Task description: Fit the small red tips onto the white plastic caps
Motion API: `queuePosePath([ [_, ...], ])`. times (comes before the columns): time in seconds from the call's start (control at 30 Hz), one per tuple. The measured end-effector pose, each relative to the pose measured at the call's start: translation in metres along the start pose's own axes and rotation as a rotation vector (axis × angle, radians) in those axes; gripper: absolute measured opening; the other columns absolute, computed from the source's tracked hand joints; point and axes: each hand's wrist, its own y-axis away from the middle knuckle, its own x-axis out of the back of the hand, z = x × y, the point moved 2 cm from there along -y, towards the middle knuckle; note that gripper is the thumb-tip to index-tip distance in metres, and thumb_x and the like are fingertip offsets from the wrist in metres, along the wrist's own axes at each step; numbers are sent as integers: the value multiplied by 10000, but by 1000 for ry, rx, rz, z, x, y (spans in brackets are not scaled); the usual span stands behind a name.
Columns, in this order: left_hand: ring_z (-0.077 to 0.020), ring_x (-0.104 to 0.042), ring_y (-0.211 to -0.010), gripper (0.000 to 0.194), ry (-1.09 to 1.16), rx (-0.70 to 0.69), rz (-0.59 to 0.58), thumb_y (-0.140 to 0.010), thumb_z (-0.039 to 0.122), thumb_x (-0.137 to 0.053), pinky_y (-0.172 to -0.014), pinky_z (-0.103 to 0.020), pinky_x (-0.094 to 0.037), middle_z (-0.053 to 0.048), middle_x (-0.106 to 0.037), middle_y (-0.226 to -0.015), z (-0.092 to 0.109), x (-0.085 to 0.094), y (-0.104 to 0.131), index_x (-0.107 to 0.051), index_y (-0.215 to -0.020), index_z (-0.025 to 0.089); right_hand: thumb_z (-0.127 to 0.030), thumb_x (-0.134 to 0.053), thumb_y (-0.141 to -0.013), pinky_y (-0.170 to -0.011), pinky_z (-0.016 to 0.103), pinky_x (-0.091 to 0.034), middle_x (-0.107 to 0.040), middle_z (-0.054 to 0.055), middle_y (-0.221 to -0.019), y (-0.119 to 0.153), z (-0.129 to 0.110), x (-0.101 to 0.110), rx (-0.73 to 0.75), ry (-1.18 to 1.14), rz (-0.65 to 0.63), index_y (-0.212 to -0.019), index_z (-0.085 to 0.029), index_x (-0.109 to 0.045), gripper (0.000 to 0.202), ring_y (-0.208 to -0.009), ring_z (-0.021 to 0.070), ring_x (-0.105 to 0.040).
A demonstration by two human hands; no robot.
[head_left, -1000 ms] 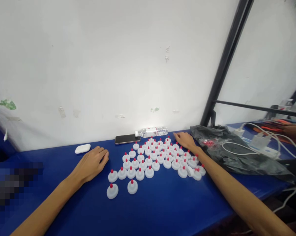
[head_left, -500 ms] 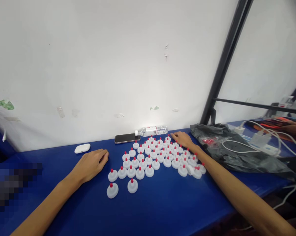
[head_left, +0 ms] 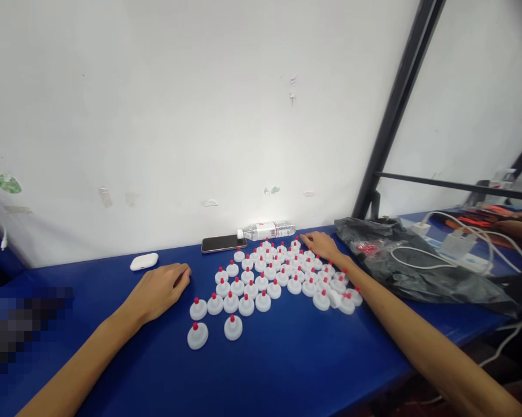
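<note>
Many white, round-based bottle caps [head_left: 263,301] with small red tips stand upright in a loose group on the blue table [head_left: 261,376]. To the left of them my left hand [head_left: 159,289] rests palm down on the tabletop, its fingers loosely bent and the thumb apart, holding nothing. My right hand [head_left: 322,245] lies low at the back right of the group, beside the rearmost caps. Its fingers are extended and it grips nothing. One white cap [head_left: 334,299] at the right lies tilted among the others. My right forearm runs along the group's right edge.
Against the wall lie a clear water bottle [head_left: 267,230] and a dark phone [head_left: 223,243]. A white earbud case [head_left: 144,262] sits at left. On the right are a black plastic bag [head_left: 417,284], a bag of red tips [head_left: 367,249], white chargers with cables [head_left: 458,245] and another person's hand [head_left: 521,229].
Both my hands and the caps stay where they were. The view shifts very slightly. At the far right, the other person's hand has moved a little.
</note>
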Motion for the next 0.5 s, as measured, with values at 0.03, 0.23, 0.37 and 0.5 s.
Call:
queuePosePath([
  [0.03,-218,-708,-792,363,-1,4,-7,-982,360,-357,-676,-300,-489,-40,-755,-868,0,0,0,-691,-892,249,-400,-618,-983,-865,418,-573,-660,73,-1195,0,0,0,1,1,-2,-1210,-171,-635,323,-1008,219,-667],
  [0.23,-239,-701,-850,391,-10,32,-77,-998,366,-312,-702,-338,-482,-46,-755,-934,0,0,-1,-674,-932,237,-399,-619,-983,-871,419,-572,-659,72,-1202,-2,1,-1,7,9,-8,-1211,-173,-636,322,-1017,223,-666],
  [0.37,-242,-696,-862,403,-10,44,-106,-1002,373,-293,-715,-349,-481,-41,-753,-951,-1,0,0,-670,-954,237,-397,-621,-982,-868,419,-573,-659,72,-1199,-2,1,-1,8,14,-6,-1212,-172,-635,322,-1014,221,-667],
  [0.5,-236,-695,-860,404,-12,50,-105,-998,374,-299,-717,-336,-478,-49,-755,-955,1,1,0,-675,-954,234,-397,-618,-983,-865,417,-574,-660,72,-1197,-3,2,-2,10,18,-6,-1210,-171,-635,321,-1009,220,-668],
])
